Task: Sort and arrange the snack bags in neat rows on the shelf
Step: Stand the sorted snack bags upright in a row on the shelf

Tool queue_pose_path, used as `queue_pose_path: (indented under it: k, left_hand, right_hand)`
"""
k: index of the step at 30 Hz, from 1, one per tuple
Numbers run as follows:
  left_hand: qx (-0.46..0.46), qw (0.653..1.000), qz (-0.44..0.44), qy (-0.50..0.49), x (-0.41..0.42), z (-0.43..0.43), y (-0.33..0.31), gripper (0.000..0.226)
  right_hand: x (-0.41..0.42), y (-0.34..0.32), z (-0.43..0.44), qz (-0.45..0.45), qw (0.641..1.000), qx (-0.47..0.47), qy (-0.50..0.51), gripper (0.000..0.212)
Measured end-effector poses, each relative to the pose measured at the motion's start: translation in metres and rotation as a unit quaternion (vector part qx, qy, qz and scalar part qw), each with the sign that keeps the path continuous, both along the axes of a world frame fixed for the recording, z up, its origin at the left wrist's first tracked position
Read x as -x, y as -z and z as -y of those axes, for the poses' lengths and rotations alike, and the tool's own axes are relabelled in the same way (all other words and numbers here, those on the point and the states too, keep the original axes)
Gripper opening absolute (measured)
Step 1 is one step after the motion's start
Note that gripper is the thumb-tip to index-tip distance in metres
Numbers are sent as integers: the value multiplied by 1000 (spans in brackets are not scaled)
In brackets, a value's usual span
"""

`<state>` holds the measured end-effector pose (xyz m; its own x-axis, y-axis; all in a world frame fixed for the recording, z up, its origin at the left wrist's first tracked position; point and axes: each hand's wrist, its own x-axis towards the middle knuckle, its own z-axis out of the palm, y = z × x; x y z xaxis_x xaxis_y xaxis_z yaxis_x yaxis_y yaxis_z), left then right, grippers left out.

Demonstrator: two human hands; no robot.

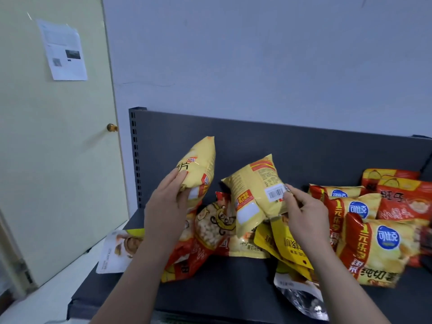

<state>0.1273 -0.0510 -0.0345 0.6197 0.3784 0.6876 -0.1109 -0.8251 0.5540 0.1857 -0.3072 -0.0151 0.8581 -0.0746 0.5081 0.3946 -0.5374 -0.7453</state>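
My left hand [167,204] grips a pale yellow chip bag [201,163] and holds it upright above the dark grey shelf [224,286]. My right hand [304,213] pinches the lower right corner of a second pale yellow bag [253,190], its barcode side towards me, lifted over the pile. Under both hands lies a loose heap of snack bags: a popcorn bag with a cartoon face [217,225], flat yellow pouches [285,244] and red-and-yellow bags. To the right, red-and-yellow chip bags with a blue logo [378,249] lie overlapping in a row.
A white pouch [117,251] hangs over the shelf's left edge. A silver-backed pouch [301,295] lies near the front edge. Red bags [406,197] sit at the back right. The shelf's back panel [257,141] rises behind. A door [58,136] with a knob stands left.
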Motion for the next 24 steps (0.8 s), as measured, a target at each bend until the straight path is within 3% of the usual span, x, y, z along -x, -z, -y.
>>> queue_pose_path:
  k: [11, 16, 20, 24]
  left_hand:
    - [-87, 989, -32, 112, -46, 119, -5, 41]
    - [-198, 973, -10, 115, -65, 156, -2, 42]
    - [-142, 979, -55, 135, -76, 157, 6, 57]
    - [-95, 984, -86, 126, -68, 151, 9, 80]
  right_hand:
    - [-19, 21, 79, -29, 979, 170, 110, 37]
    - [-24, 26, 90, -59, 951, 263, 148, 47]
    - [-28, 32, 96, 27, 927, 317, 201, 47]
    - [-28, 29, 92, 82, 939, 292, 163, 39]
